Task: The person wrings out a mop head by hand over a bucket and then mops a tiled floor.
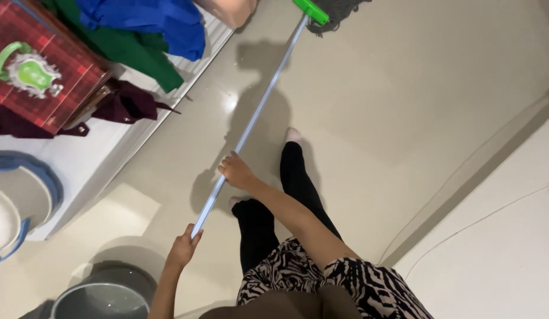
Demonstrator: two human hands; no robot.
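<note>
Red tartan covers the one box [41, 65] we see at the far left, lying on a white shelf [103, 156]; a round green-and-white label [27, 72] sits on its top face. Just to the right of it lie three heaps of cloth: one blue [153, 20], one green [135, 50] and one dark maroon [126, 101].

We hold one mop with both hands. Its pale blue metal handle [256, 115] runs from near left up to far right, ending in a bright green clamp [310, 10] with grey mop strands [339, 9] at the top edge, resting on the glossy cream floor [404, 88]. Our left hand [183, 247] is clenched around the near end of the handle. Our right hand [236, 171] grips it further along, fingers wrapped over the pole.

Two legs in black leggings stand just right of the handle, with one foot [294, 134] forward. One grey bucket [103, 298] with water in it stands at the near left, below the left hand. A round white-and-blue tub [17, 207] sits at the left edge, only partly in view. White panels [493, 236] fill the near right corner.
</note>
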